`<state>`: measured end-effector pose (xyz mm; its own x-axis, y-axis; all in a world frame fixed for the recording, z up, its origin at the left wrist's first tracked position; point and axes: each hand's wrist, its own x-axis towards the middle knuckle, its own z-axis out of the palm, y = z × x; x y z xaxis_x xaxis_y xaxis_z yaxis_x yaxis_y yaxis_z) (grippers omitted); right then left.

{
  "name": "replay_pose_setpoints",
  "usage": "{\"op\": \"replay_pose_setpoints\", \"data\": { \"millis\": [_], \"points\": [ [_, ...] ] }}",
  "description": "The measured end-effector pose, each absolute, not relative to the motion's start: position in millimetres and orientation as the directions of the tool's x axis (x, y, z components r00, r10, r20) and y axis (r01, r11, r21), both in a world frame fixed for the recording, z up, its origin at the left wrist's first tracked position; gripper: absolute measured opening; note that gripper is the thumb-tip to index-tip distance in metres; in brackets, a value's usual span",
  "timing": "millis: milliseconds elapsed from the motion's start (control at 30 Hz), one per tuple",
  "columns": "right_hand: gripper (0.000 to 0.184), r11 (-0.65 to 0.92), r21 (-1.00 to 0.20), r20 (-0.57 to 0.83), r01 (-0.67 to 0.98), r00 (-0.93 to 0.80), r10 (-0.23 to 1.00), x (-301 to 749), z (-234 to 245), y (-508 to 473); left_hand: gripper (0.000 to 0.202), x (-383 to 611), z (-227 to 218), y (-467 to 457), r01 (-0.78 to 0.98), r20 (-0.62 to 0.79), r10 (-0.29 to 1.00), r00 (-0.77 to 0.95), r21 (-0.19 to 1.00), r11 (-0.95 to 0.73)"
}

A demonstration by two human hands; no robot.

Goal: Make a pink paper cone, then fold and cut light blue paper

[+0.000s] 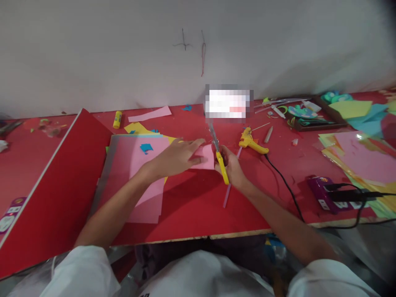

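My left hand holds a small pink piece of paper above the red table, fingers pinched on its left edge. My right hand is closed round the yellow handles of a pair of scissors, whose blades point away from me along the right edge of the pink piece. A pink stick lies on the table under my right wrist.
A stack of pink, yellow and blue sheets lies left. A yellow glue gun with black cord, a glue stick, a purple power strip, coloured papers and a tray of scraps sit around.
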<state>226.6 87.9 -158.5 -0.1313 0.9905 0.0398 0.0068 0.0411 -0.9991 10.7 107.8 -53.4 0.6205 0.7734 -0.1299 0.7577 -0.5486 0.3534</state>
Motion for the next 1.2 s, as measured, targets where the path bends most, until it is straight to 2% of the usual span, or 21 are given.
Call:
{"op": "replay_pose_setpoints", "data": {
  "millis": [100,167,333,433,600,733,833,1000,1200],
  "points": [
    [0.037,0.044,-0.997,0.05,-0.066,-0.09,0.995,224.9,-155.9,85.3,0.054,19.1,-51.1,93.0,0.797,0.044,0.809,0.586,0.148,-0.585],
    [0.038,0.054,-0.994,0.06,-0.096,-0.053,0.997,224.9,-154.1,83.9,0.055,24.1,-49.3,82.3,0.784,0.084,0.786,0.612,0.061,-0.617],
    [0.038,0.06,-0.994,0.056,-0.096,0.044,0.997,224.6,-161.3,86.8,0.077,38.2,-58.1,65.6,0.781,0.109,0.774,0.624,-0.052,-0.623],
    [0.034,0.06,-0.993,0.053,-0.101,0.069,0.996,224.2,-167.0,88.4,0.075,45.1,-71.8,67.1,0.804,0.132,0.793,0.595,-0.118,-0.583],
    [0.033,0.057,-0.988,0.048,-0.141,0.066,0.997,224.6,-165.7,86.0,0.068,43.8,-83.8,79.8,0.801,0.13,0.792,0.597,-0.158,-0.577],
    [0.039,0.021,-0.986,0.009,-0.163,0.077,0.997,223.9,-162.1,87.0,0.063,35.3,-83.6,89.6,0.788,0.14,0.776,0.615,-0.141,-0.599],
    [0.046,0.067,-0.989,0.055,-0.135,0.088,0.995,225.7,-159.8,90.2,0.055,27.2,-81.4,98.0,0.784,0.134,0.774,0.619,-0.059,-0.618],
    [0.047,0.158,-0.984,0.164,0.085,0.072,0.984,239.7,-158.5,97.3,0.045,10.5,-69.4,116.2,0.812,0.154,0.812,0.563,0.083,-0.578],
    [0.04,0.198,-0.941,0.184,0.276,-0.078,0.98,261.6,-165.4,107.8,0.053,-6.6,-49.9,129.4,0.883,0.236,0.879,0.414,0.131,-0.451]
  ]
}}
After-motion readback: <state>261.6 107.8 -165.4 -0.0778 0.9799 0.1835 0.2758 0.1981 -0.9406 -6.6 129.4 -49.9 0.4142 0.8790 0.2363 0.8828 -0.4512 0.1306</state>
